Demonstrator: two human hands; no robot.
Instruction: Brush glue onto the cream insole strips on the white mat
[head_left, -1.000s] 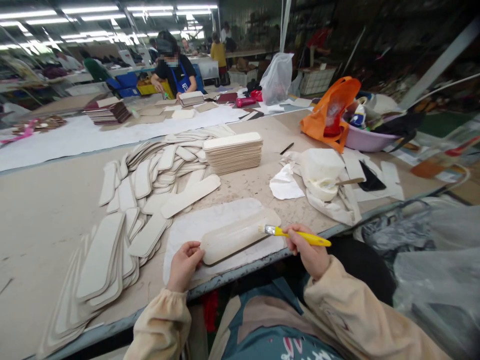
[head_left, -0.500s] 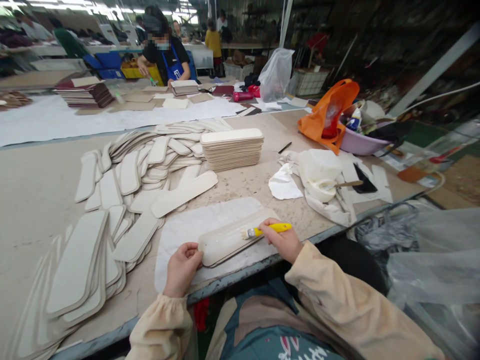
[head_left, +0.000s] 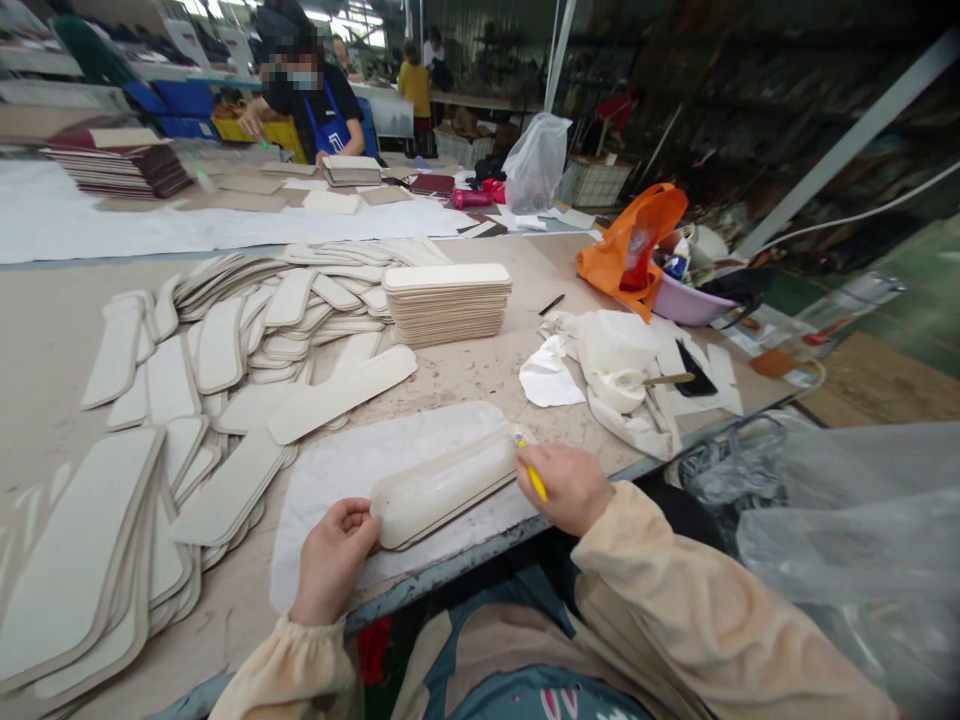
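My left hand (head_left: 339, 550) pinches the near left corner of a long, round-cornered board piece (head_left: 442, 478), whose top looks wet and shiny. It lies on a white sheet (head_left: 307, 505) by the table edge. In my right hand (head_left: 566, 485) is a paintbrush with a yellow handle (head_left: 534, 480); its bristles, mostly hidden by the fingers, are at the board's far right end. Behind the sheet stands a neat stack of similar pieces (head_left: 448, 305). To the left, many loose pieces (head_left: 82, 540) lie fanned and overlapping.
On the right are a white tub (head_left: 616, 350) with a stick in it, crumpled white paper (head_left: 551, 372), a dark phone (head_left: 696, 368), an orange bag (head_left: 630, 250) and a purple basin (head_left: 690, 300). A co-worker (head_left: 322, 110) stands at the table beyond. Plastic bags hang at right.
My right hand has moved the brush from the middle of the board to its far right end and turned the handle toward me. My left hand keeps its corner; the view has shifted right.
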